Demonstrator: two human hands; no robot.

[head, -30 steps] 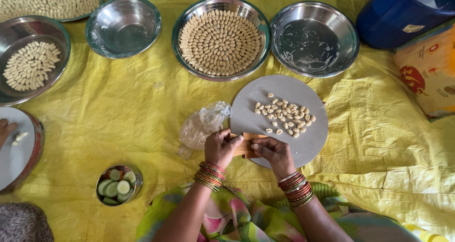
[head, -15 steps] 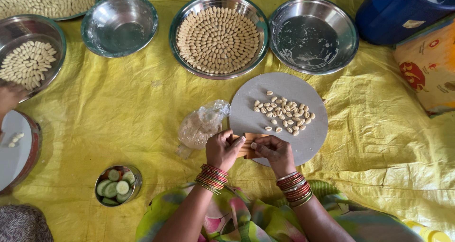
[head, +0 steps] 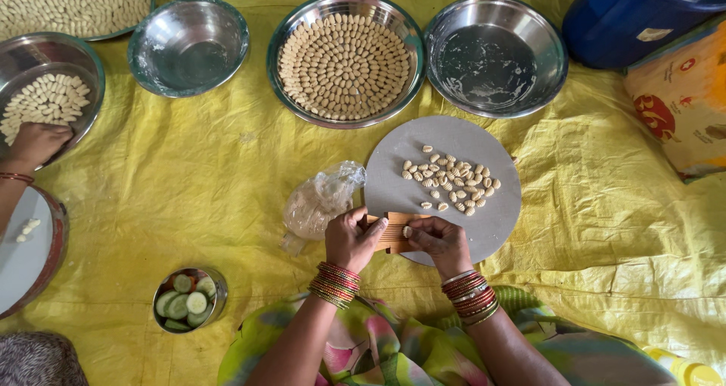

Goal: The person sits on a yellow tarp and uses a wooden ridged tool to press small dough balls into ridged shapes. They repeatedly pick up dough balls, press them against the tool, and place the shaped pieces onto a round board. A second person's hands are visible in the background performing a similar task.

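Centrally, we saw our left hand point(head: 349, 238) and right hand point(head: 439, 241) meet over a small ridged wooden board point(head: 393, 231) at the near edge of a round grey slab point(head: 469, 133). Left grip was clamped on the board's left end, fingers curled over its top. Right grip was pressed down on the board's right part, thumb over a small pale dough piece point(head: 407, 232); we could not tell whether the fingers closed round anything. Both wrists carried stacks of red and gold bangles.

On the slab, beyond the board, lay a loose cluster of small ridged dough shells point(head: 451, 182), well apart from the hands. A clear plastic bag of dough point(head: 318, 202) lay just beside the slab's left edge, near our left hand.

Everything rested on a yellow sheet point(head: 197, 182). Along the far side stood a steel plate with shells laid in rings point(head: 345, 61), flanked by an empty steel bowl point(head: 187, 46) at left and an empty steel plate point(head: 495, 53) at right. A small steel bowl of cucumber slices point(head: 189, 300) sat near left. At far left, another person's hand point(head: 34, 144) touched a steel plate of shells point(head: 47, 99).
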